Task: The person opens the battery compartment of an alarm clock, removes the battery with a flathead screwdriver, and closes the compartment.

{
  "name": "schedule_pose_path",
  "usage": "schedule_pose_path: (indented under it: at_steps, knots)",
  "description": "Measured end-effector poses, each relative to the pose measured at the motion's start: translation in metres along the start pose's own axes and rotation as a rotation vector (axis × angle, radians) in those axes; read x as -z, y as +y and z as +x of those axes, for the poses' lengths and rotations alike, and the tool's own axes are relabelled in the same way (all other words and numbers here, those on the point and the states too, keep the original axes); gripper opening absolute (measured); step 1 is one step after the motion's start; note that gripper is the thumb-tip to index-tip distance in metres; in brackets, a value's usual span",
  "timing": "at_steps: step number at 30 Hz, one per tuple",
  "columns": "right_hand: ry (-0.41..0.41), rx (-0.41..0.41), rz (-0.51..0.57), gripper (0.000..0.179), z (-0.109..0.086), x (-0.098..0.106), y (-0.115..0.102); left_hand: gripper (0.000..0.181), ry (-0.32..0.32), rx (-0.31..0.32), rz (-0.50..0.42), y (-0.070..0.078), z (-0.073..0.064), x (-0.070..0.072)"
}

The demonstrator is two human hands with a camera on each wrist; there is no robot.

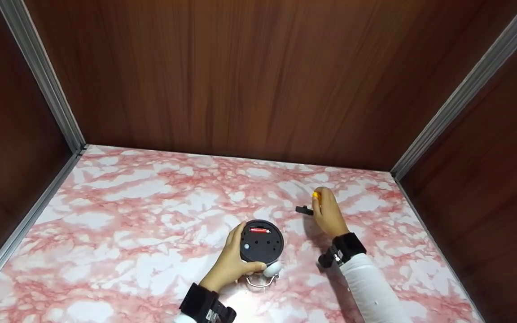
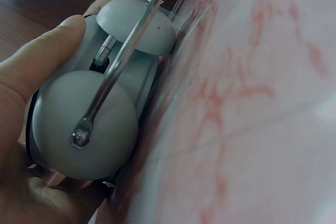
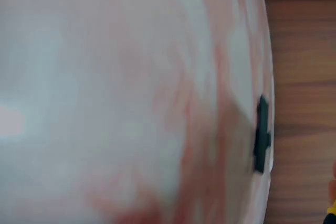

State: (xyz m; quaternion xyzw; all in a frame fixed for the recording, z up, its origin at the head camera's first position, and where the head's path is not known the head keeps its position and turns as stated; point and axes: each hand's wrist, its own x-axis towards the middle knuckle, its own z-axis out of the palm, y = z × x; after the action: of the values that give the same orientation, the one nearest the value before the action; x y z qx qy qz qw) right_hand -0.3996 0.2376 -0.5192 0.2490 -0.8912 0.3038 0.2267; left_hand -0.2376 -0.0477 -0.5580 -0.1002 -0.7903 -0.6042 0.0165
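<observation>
My left hand (image 1: 230, 260) holds a twin-bell alarm clock (image 1: 262, 252), its black back turned up. A red battery (image 1: 259, 230) lies in the uncovered slot of that back. In the left wrist view, the two pale bells (image 2: 86, 124) and the metal carrying handle (image 2: 118, 61) show beside my thumb. Further right, my right hand (image 1: 329, 215) pinches a small yellow thing (image 1: 316, 195); most of it is hidden by the fingers, so its kind is unclear. A small black strip, like a battery cover (image 1: 303, 210), is close to that hand, also seen at right in the right wrist view.
The tabletop (image 1: 119, 224) has a red and white marble pattern. Brown wood-look panels (image 1: 236, 80) stand behind it and at both sides, with grey metal posts (image 1: 45, 72) at the corners.
</observation>
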Motion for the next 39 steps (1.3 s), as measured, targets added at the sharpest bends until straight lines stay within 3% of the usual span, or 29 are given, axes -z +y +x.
schedule_pose_path:
  at_steps: [3,11,16,19,25,31,34,39]
  knots:
    - [0.058,0.001,0.042,0.013,0.001,-0.001,-0.010,0.123,0.002,0.002,-0.004,-0.001,0.001,0.000]
    - [0.143,-0.081,0.126,0.014,0.002,-0.002,-0.039,0.123,0.007,0.002,-0.006,-0.003,0.000,-0.001]
    - [0.206,-0.150,0.239,0.020,0.004,-0.003,-0.055,0.123,0.011,-0.013,0.005,-0.003,0.000,-0.001]
    - [0.221,-0.206,0.366,0.027,0.006,-0.002,-0.065,0.123,0.013,-0.018,0.008,-0.003,0.000,-0.001]
    - [0.203,-0.328,0.728,0.044,0.011,0.001,-0.083,0.123,0.014,-0.007,-0.001,-0.002,0.000,-0.001]
    - [0.206,-0.473,1.001,0.049,0.015,0.004,-0.093,0.123,0.014,-0.010,0.002,-0.001,0.000,-0.001]
    - [0.225,-0.462,1.115,0.053,0.015,0.005,-0.098,0.123,0.015,-0.015,0.005,-0.001,0.000,-0.001]
    - [0.260,-0.319,1.268,0.056,0.013,0.004,-0.103,0.123,0.013,-0.011,0.001,-0.001,0.000,0.000]
